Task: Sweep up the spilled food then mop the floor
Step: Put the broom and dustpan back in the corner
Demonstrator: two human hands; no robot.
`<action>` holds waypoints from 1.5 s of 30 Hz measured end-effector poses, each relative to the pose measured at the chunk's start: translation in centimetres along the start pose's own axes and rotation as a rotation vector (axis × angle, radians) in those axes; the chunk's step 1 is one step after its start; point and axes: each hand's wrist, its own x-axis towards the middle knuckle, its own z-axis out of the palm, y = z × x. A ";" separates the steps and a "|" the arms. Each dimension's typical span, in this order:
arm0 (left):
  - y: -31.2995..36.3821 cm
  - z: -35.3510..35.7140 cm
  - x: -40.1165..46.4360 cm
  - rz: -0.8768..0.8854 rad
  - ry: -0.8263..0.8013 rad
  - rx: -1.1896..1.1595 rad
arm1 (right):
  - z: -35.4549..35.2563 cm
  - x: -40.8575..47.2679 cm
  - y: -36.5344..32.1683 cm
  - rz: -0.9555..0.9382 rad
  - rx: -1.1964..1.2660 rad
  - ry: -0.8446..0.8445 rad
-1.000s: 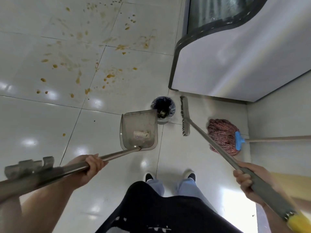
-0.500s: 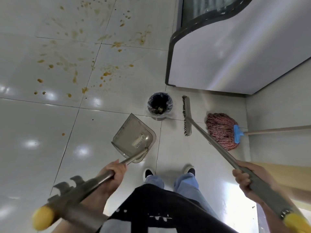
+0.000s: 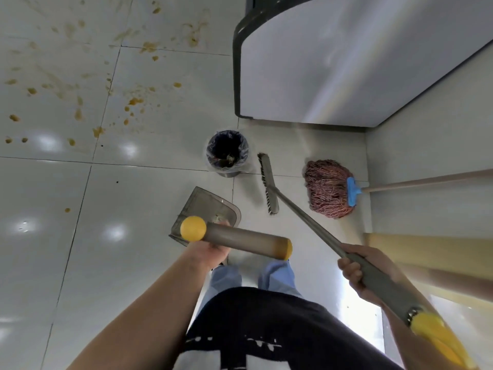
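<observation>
Head view, looking down at a glossy white tiled floor (image 3: 133, 236). The left hand (image 3: 210, 251), at lower centre, is curled around the grey metal handle with yellow end caps (image 3: 240, 237). This handle lies nearly level across the frame centre, its long axis left to right, one yellow cap toward the camera. Behind it sits the translucent grey dustpan (image 3: 206, 209), its open mouth toward the upper left; hand and handle hide its rear edge, and a pale scrap inside is too blurred to identify. The right hand (image 3: 357, 272), at lower right, grips the grey metal broom handle with a yellow grip (image 3: 306, 222), whose long axis runs diagonally from lower right up to the narrow grey brush head (image 3: 268, 182), lying bristles-left on the floor at centre. The yellow grip is motion-blurred and cut off by the lower right edge. Orange-brown food spots and smears (image 3: 80, 97) cover the upper left tiles. A small round bin with a dark liner (image 3: 226, 153) stands just left of the brush head. A reddish string mop with a blue clamp (image 3: 330, 189) rests at right, its wooden pole leaving the right edge. A white appliance with black trim (image 3: 333, 62) fills the upper right, cut off at the top.
</observation>
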 end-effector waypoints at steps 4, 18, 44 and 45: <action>-0.1 2.6 0.8 -0.161 -0.110 -0.029 | -1.1 -0.4 0.0 0.021 0.011 0.063; -4.9 18.4 2.5 -0.268 -0.398 -0.010 | -6.0 -0.7 -2.9 -0.062 0.125 0.090; 2.5 38.6 11.5 -0.272 -0.310 0.173 | 0.2 4.4 -25.9 -0.146 0.491 -0.020; 3.1 38.9 12.4 -0.269 -0.294 0.176 | 0.8 5.1 -27.1 -0.140 0.522 -0.034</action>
